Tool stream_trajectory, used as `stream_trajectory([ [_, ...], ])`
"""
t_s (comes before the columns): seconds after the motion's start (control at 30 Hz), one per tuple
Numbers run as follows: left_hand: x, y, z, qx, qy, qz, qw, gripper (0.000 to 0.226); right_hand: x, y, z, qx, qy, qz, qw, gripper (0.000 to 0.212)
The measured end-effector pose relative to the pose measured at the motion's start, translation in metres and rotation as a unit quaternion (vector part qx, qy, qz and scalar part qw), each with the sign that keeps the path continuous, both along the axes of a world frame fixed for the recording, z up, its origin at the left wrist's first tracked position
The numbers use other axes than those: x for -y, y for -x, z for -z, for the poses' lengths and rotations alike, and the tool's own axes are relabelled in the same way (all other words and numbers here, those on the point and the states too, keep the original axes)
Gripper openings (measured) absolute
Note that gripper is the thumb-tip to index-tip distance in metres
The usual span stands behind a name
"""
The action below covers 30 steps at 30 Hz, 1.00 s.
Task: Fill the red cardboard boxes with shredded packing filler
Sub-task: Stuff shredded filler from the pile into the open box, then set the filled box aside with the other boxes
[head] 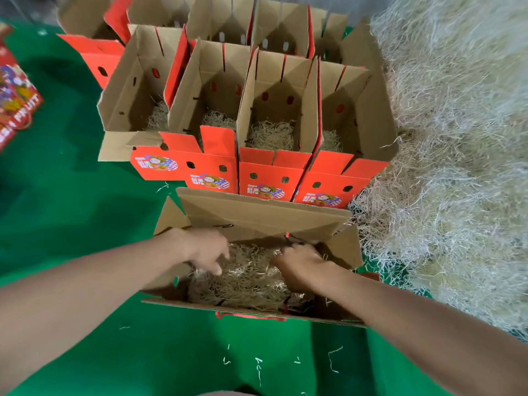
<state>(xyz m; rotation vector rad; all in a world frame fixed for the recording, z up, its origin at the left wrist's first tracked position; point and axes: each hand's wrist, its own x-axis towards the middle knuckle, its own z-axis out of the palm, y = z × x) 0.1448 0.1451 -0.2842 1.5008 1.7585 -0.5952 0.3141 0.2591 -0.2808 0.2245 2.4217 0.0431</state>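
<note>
Head: "FRUIT" lettering [27, 102] (flat red cartons [13, 81])

Bright, diffuse light from above washes the green surface [71, 195] evenly, leaving soft shadows deep inside the open boxes [268, 110]; wide-angle distortion bows the frame edges, where the filler heap [457, 110] at right and the printed cartons [17, 90] at left blur
</note>
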Motion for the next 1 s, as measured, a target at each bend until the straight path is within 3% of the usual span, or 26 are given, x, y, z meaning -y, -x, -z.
stream_trajectory([
  [0.07, 0.004, 0.0, -0.018, 0.008, -0.081, -0.053, 0.995, 0.035, 0.0, -0.007, -0.023, -0.16, 0.033, 0.024, 0.986, 0.028],
  [0.1, 0.008, -0.002, -0.025, 0.004, -0.115, -0.075, 0.991, 0.03, -0.002, -0.013, -0.035, -0.264, 0.045, 0.031, 0.963, 0.023],
  [0.17, 0.017, -0.01, -0.034, -0.007, -0.149, -0.113, 0.982, 0.031, -0.011, -0.023, -0.054, -0.46, 0.038, 0.024, 0.887, 0.014],
  [0.2, 0.021, -0.014, -0.038, -0.015, -0.159, -0.126, 0.979, 0.034, -0.017, -0.026, -0.059, -0.516, 0.013, 0.023, 0.856, 0.017],
  [0.23, 0.024, -0.018, -0.04, -0.025, -0.171, -0.137, 0.975, 0.035, -0.023, -0.029, -0.064, -0.528, -0.022, 0.032, 0.848, 0.026],
  [0.3, 0.031, -0.025, -0.047, -0.041, -0.197, -0.158, 0.967, 0.035, -0.038, -0.029, -0.069, -0.436, -0.072, 0.078, 0.894, 0.043],
  [0.33, 0.034, -0.029, -0.051, -0.047, -0.209, -0.167, 0.962, 0.036, -0.045, -0.028, -0.07, -0.37, -0.076, 0.112, 0.919, 0.043],
  [0.4, 0.042, -0.034, -0.059, -0.058, -0.224, -0.183, 0.955, 0.036, -0.052, -0.024, -0.072, -0.309, -0.062, 0.158, 0.936, 0.027],
  [0.47, 0.053, -0.035, -0.068, -0.064, -0.242, -0.215, 0.944, 0.03, -0.05, -0.013, -0.073, -0.319, -0.034, 0.157, 0.934, 0.015],
  [0.57, 0.074, -0.026, -0.082, -0.102, -0.297, -0.285, 0.906, 0.028, -0.036, 0.009, -0.075, -0.328, 0.003, 0.159, 0.931, 0.018],
  [0.7, 0.099, -0.021, -0.088, -0.217, -0.394, -0.423, 0.787, 0.023, -0.009, 0.044, -0.074, -0.34, 0.066, 0.187, 0.919, 0.012],
  [0.77, 0.104, -0.031, -0.084, -0.213, -0.416, -0.525, 0.711, 0.055, 0.003, 0.056, -0.079, -0.34, 0.154, 0.201, 0.906, 0.022],
  [0.87, 0.104, -0.054, -0.076, -0.037, -0.466, -0.685, 0.559, 0.103, 0.011, 0.064, -0.08, -0.251, 0.245, 0.195, 0.916, 0.013],
  [0.93, 0.102, -0.065, -0.073, 0.12, -0.496, -0.727, 0.459, 0.116, 0.008, 0.06, -0.078, -0.172, 0.26, 0.23, 0.922, 0.039],
  [1.0, 0.098, -0.073, -0.074, 0.202, -0.501, -0.733, 0.414, 0.119, 0.006, 0.054, -0.075, -0.134, 0.326, 0.318, 0.88, 0.049],
])
